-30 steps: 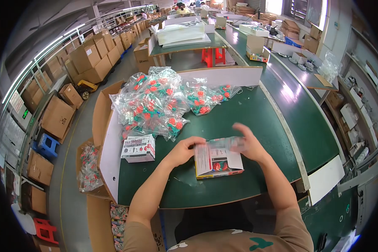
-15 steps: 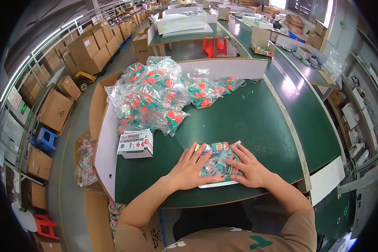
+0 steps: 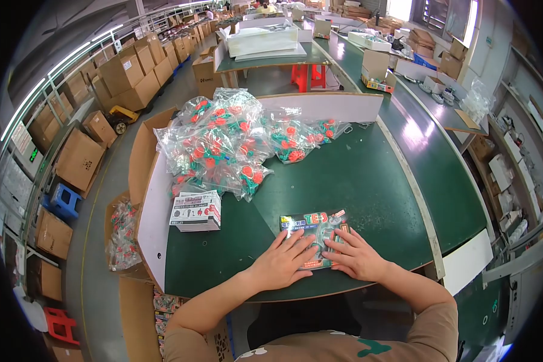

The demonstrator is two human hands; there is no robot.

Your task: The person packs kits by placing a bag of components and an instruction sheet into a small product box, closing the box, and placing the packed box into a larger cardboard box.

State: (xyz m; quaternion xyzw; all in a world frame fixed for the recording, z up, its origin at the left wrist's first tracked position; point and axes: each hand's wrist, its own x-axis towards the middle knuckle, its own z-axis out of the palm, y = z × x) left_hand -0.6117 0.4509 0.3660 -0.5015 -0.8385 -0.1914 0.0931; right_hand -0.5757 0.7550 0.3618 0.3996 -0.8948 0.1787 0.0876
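Left hand point(image 3: 282, 263) and right hand point(image 3: 357, 258) spread flat, merely resting on printed package point(image 3: 312, 222), green tabletop point(image 3: 350, 175) below

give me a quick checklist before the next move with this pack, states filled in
1. Left hand and right hand both on the printed pack: ok
2. Pack lying on the green table, printed face up: ok
3. Printed face fully uncovered: not ok, hands cover part of it
4. Underside closed properly: cannot tell, hidden
5. White printed stack clear of the hands: ok
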